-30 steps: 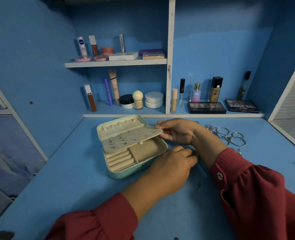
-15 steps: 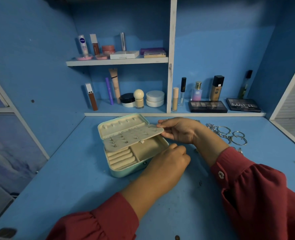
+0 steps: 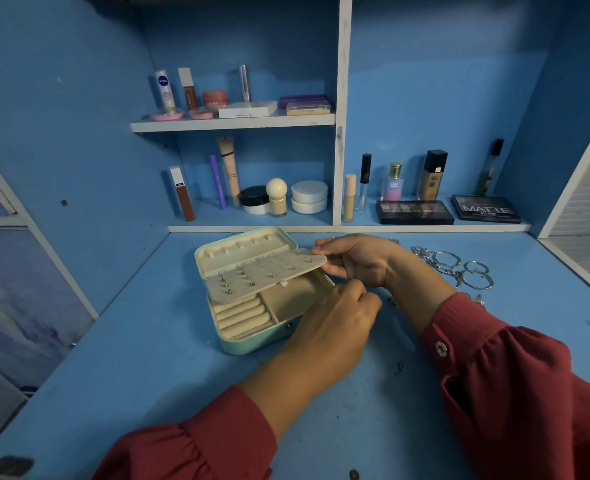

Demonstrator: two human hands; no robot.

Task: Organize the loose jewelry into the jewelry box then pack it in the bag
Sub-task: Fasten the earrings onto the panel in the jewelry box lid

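Our right hand (image 3: 359, 259) pinches the box (image 3: 252, 337) flap's (image 3: 266, 273) thin edge; our left hand (image 3: 335, 323), fingers curled, seems to pinch something tiny, though we cannot tell. Rings (image 3: 460, 270) on the surface (image 3: 131, 375) look light and slippery: pinch by rims

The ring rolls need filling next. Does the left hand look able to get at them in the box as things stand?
Probably yes. The right hand holds the earring panel tilted up, so the ring rolls lie mostly uncovered at the box's near left, and the left hand is just beside them.
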